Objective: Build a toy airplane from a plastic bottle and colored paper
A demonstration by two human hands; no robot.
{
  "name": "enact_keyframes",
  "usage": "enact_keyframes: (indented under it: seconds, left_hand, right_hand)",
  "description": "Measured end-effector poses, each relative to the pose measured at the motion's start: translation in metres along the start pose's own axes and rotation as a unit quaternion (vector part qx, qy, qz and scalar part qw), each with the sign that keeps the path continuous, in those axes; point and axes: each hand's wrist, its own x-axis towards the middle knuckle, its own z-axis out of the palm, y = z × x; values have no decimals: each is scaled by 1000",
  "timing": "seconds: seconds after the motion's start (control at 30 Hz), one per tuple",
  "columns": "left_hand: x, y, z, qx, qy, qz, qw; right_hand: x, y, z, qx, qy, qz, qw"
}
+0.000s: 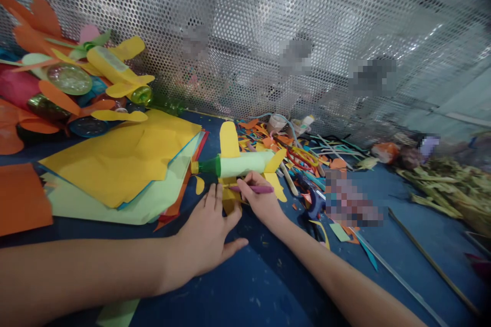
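Note:
A toy plane (245, 165) lies on the blue table, made from a green bottle wrapped in light green paper. It has a yellow cap, a yellow wing (229, 140) on its far side and yellow tail pieces. My right hand (263, 203) is closed around a purple pen (263, 189), its tip over the yellow paper (230, 200) on the plane's near side. My left hand (205, 232) rests palm down beside it, fingers stretched out, with fingertips at that paper's edge. Part of the paper is hidden by my hands. A small yellow scrap (200, 185) lies by the cap.
Stacked yellow, green and red paper sheets (115, 163) lie left, below a heap of bottle planes (115, 69). Colourful scraps, wires and a blue-handled tool (316, 203) clutter the right. A perforated metal screen (245, 36) stands behind. Dry husks (452, 184) lie far right.

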Motion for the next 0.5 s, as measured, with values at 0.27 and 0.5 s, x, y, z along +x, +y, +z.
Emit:
enact_keyframes:
  seconds: [0.27, 0.5]
  left_hand:
    - [0, 0, 1, 3, 1, 2, 1000]
    - [1, 1, -3, 6, -5, 1, 1000]
  right_hand:
    - [1, 5, 0, -1, 10, -5, 1000]
    - [2, 4, 0, 0, 25, -14, 1000]
